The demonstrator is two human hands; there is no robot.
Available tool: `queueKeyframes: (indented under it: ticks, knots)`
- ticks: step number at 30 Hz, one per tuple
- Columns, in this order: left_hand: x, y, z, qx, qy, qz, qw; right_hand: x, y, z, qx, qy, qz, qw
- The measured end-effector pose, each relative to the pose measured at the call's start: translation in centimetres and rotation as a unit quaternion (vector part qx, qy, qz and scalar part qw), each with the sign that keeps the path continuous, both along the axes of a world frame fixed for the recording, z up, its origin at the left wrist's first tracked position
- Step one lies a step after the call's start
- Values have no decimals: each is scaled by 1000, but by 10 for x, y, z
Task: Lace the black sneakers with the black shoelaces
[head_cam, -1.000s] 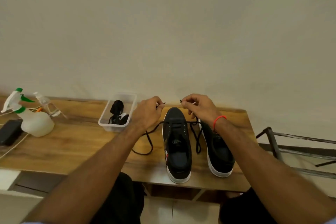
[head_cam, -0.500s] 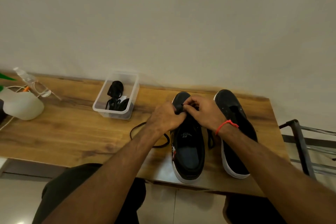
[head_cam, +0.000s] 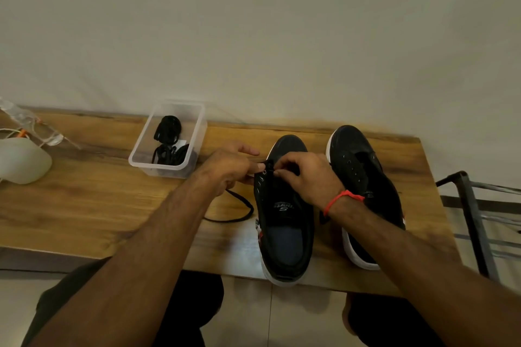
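At the left edge of the long wooden table (head_cam: 84, 205) stands a pale round spray bottle (head_cam: 19, 160). Further right is a clear plastic box (head_cam: 169, 141) with black coiled laces (head_cam: 167, 128) inside. The left hand (head_cam: 225, 169) pinches the black shoelace (head_cam: 239, 205) at the eyelets of the left black sneaker (head_cam: 284, 220). The right hand (head_cam: 307, 175), close together with it, pinches the same lace there. The second black sneaker (head_cam: 361, 177) stands just beside, unlaced.
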State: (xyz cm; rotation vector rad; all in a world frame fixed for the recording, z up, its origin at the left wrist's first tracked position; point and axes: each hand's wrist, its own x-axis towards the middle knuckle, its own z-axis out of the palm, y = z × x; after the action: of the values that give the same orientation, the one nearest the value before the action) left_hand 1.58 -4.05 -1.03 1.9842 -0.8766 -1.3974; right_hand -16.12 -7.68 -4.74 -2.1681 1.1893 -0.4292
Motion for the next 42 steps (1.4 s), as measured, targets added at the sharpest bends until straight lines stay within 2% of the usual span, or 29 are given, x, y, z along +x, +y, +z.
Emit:
queueKeyframes:
  ticks: [10,15,21,26,29,31,36,38,40,42]
  knots:
    - [-2,1,3,1,1,-20,1000,2,3,0,-22,25,20,999]
    - [5,-3,7,23,45,-35,998,3,4,4,2,-2,5,1000]
    - [1,0,4,-8,12,-75,997,2,-1,1,54,-63,-30,996]
    - [5,-4,6,-31,-85,-41,995,1,-2,3,75,-52,0,996]
    - [17,-7,4,-78,-138,4,987,2,-3,3,80,-45,-3,996]
    - [20,-6,1,-91,-187,-22,978,1,-3,4,67,-47,-17,997]
    - [13,0,-2,-18,-310,-142,940,0,-2,6,48,-43,-35,997]
    - [11,0,4,20,-258,-181,949,1,-2,5,42,-41,-36,998]
    - [1,5,11,63,-134,-176,973,2,-2,4,40,-44,-36,998]
    - [-5,7,7,76,-71,-145,984,2,-3,4,43,-50,-35,997]
